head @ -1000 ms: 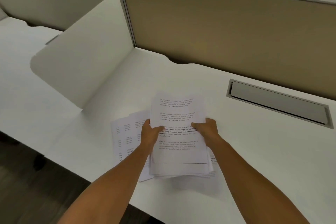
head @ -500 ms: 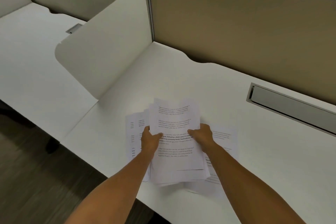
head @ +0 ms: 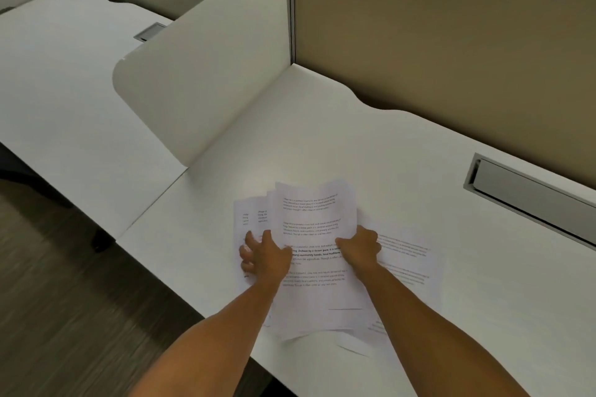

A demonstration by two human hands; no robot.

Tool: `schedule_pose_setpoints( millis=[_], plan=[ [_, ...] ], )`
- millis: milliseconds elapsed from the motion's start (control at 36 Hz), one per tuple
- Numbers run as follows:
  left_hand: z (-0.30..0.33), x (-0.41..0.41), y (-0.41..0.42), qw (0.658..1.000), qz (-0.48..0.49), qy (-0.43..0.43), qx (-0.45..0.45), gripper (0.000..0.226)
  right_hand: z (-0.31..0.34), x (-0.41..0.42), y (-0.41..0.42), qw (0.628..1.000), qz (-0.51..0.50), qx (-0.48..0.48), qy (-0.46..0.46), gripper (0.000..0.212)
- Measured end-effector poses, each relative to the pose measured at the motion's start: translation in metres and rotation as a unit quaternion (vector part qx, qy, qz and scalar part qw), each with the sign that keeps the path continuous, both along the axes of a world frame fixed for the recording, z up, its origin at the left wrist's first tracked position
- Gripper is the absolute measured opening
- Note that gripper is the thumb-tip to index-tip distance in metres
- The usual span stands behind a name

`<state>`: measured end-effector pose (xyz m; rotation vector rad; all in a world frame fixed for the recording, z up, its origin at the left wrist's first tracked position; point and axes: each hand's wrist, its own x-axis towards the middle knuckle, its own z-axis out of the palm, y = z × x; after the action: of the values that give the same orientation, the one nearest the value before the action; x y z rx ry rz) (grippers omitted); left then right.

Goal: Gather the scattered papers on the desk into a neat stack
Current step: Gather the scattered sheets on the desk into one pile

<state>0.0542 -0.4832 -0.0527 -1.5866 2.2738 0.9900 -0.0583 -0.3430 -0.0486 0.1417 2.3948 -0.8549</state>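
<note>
The bundle of printed sheets [head: 314, 255] lies near the front edge of the white table [head: 322, 138], and everything else is placed here against it. The right hand [head: 361, 246] has its grip closed on the bundle's right edge, thumb on top over the bold line of text, fingers tucked out of sight beneath. The left hand [head: 266, 256] is at the bundle's left edge with its grip apart: the fingers [head: 250, 240] are spread and pressed flat on the loose sheets [head: 250, 219] that fan out from under the bundle's left side, and the thumb reaches onto the top page. Further sheets [head: 406, 263] jut out from under the bundle's right side, lying flat on the table at a slant, and a few corners poke out below its near edge. The top page is slightly bowed, its far edge wavy. Beyond the bundle to the left stands a rounded white divider panel [head: 206, 68]; behind the bundle rises a tan partition wall [head: 435, 29]. Well to the right of the bundle, a grey cable tray [head: 529, 200] is set into the table.
</note>
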Motion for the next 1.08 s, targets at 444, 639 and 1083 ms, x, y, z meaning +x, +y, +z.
schedule_pose_setpoints(
  millis=[444,639,1083],
  plan=[
    [-0.017,0.002,-0.010,0.999,0.046,0.000,0.014,0.039,-0.003,0.002,0.000,0.998,0.008,-0.056,-0.011,0.051],
    [-0.017,0.006,-0.015,0.998,0.059,0.026,0.012,0.035,-0.005,0.003,-0.004,0.997,0.004,-0.079,-0.013,0.057],
    [-0.010,0.014,-0.044,0.963,0.170,0.149,0.147,0.060,-0.013,0.010,-0.007,0.994,0.012,-0.102,-0.026,0.050]
  ],
)
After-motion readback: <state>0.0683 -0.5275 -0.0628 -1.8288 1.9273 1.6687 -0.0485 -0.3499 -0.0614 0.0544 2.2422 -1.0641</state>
